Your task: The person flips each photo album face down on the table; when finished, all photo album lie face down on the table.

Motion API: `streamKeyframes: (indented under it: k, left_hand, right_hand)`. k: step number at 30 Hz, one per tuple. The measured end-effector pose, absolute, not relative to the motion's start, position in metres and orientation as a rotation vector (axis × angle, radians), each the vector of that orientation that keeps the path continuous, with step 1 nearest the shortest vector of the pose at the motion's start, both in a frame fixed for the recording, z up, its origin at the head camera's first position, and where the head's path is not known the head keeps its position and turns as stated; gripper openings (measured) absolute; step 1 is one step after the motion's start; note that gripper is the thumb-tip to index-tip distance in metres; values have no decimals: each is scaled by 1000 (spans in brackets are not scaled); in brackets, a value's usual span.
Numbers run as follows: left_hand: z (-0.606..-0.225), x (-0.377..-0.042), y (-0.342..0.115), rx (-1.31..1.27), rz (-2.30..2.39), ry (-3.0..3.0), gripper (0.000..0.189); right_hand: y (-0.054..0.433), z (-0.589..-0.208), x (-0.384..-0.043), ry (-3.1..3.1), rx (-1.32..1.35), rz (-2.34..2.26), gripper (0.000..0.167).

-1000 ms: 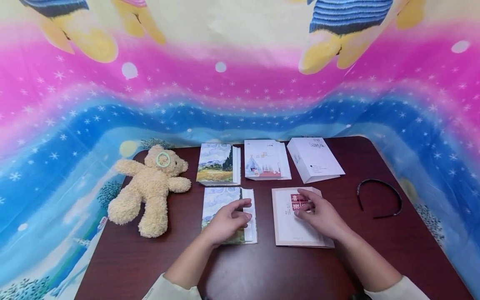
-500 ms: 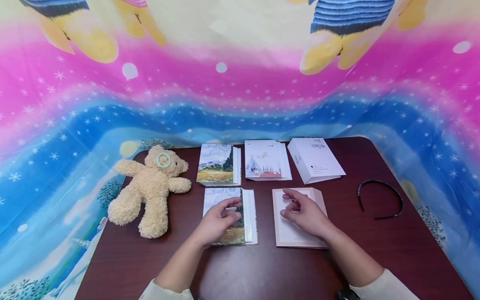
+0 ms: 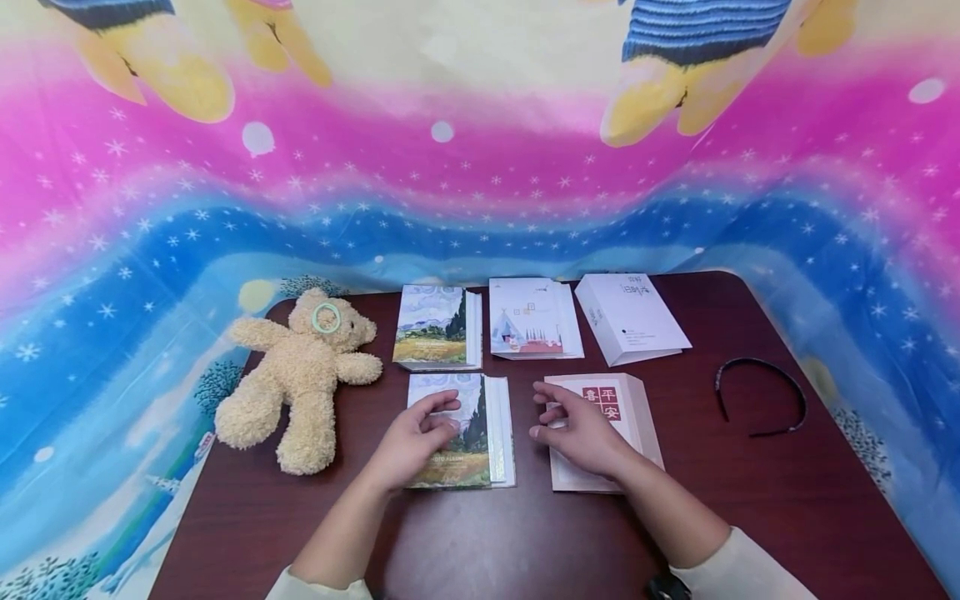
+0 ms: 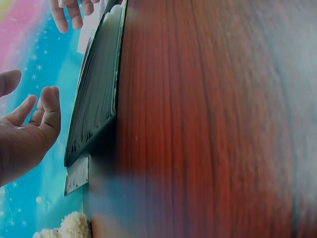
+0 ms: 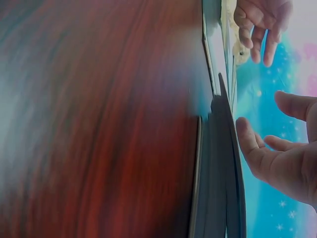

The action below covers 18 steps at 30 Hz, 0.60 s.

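Observation:
In the head view my left hand [image 3: 417,440] hovers above a photo album [image 3: 471,417] with a painted landscape cover, at the front of the table. Its fingers are loosely bent and hold nothing; the left wrist view shows a gap between the hand and the album's page edges [image 4: 96,89]. My right hand [image 3: 582,427] hangs over the left part of a white album [image 3: 637,417] with a red square of characters, covering some of it. Relaxed fingers there hold nothing either, and the right wrist view shows them just off the cover [image 5: 235,163].
Behind stand another landscape album [image 3: 431,327], an album with a tent picture [image 3: 525,321] and a white album [image 3: 633,321] with grey writing. A teddy bear [image 3: 303,379] lies at left, a dark headband [image 3: 802,400] at right. A printed cloth [image 3: 480,179] surrounds the table [image 3: 480,542].
Both hands have drifted left, the right one farther, uncovering more of the white album's red square. The albums, bear and headband have stayed where they were.

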<state>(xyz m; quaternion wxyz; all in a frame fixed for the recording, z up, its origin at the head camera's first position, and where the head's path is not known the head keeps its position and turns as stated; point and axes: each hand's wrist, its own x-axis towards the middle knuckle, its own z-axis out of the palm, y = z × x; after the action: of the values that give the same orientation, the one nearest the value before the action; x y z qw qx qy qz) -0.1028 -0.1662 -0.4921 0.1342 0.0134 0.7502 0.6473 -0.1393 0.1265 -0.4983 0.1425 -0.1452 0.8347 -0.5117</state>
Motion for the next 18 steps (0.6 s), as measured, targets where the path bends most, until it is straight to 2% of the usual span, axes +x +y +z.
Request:
streamKeyframes:
  k: [18]
  left_hand:
    - [-489,-99,-194,-68,1790,2305,55]
  right_hand:
    - [90,-501,-127,2290,-471,-1473,72]
